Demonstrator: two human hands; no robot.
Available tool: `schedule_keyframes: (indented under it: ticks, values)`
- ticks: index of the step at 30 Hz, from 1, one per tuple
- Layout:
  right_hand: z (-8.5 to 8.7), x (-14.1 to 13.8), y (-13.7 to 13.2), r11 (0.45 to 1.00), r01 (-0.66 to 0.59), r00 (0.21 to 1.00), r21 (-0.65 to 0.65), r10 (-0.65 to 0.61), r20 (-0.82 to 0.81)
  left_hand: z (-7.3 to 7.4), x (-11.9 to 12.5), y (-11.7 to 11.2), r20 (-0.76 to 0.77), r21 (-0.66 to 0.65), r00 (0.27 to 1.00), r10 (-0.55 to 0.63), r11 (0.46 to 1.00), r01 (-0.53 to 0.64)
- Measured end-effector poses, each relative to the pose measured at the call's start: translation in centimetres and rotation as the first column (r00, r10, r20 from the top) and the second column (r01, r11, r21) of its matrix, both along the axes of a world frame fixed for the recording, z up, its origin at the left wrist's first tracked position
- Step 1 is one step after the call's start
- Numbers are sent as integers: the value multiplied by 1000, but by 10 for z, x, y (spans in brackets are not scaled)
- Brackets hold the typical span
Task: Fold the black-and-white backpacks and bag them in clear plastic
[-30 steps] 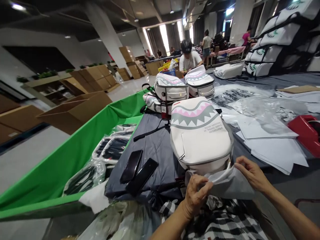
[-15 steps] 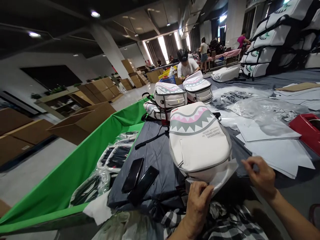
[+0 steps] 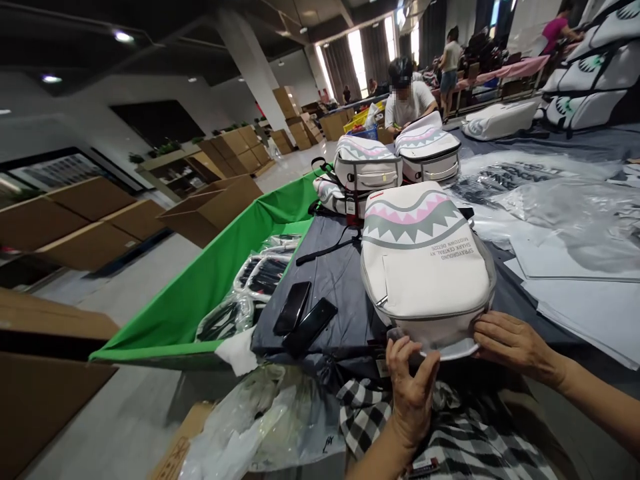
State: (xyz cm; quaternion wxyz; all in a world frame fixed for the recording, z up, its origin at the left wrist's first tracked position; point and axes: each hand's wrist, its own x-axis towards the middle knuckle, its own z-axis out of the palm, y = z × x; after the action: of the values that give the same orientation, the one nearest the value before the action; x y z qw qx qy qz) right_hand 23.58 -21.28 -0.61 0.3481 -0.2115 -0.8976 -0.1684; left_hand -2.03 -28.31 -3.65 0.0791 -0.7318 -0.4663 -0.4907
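A white backpack [image 3: 425, 267] with a pink and grey shark-mouth print lies flat on a dark grey cloth [image 3: 335, 267]. A thin translucent plastic bag [image 3: 445, 342] covers its lower end. My left hand [image 3: 413, 380] grips the bag's rim at the near edge of the backpack. From the right side, my right hand [image 3: 515, 345] presses against the bag and holds it with its fingers together. The bag's inside and the backpack's bottom edge are hidden behind the plastic.
Two black phones [image 3: 293, 308] lie left of the backpack. Beyond them stands a green-lined bin [image 3: 210, 300] of bagged items. Further white backpacks [image 3: 367, 163] lie ahead, near a seated co-worker [image 3: 407, 97]. Plastic sheets and paper [image 3: 575, 267] cover the right. A checked cloth [image 3: 365, 407] lies below my hands.
The bag's loose rim now sits closer around the backpack's lower end. My right hand has come in against it, and the view has turned slightly.
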Motion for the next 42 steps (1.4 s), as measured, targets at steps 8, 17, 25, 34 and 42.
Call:
schedule_keyframes:
  ticks: [8, 17, 25, 34, 42]
  values:
    - [13, -7, 10, 996, -46, 996, -81, 52, 78, 8, -32, 50, -334, 201, 914, -230, 930, 308]
    - [63, -9, 19, 893, -67, 939, -446, 208, 274, 54, -55, 76, -581, -244, 610, -539, 830, 501]
    - [160, -25, 30, 976, -39, 961, -215, 96, 260, 178, -63, 79, -666, -303, 541, -514, 849, 433]
    - [175, -43, 27, 973, -28, 999, 228, 18, 47, 195, -51, 82, -564, 218, 810, -162, 917, 335]
    - [147, -53, 21, 963, 118, 981, 241, -76, -179, 182, -50, 63, -498, -29, 823, -274, 953, 300]
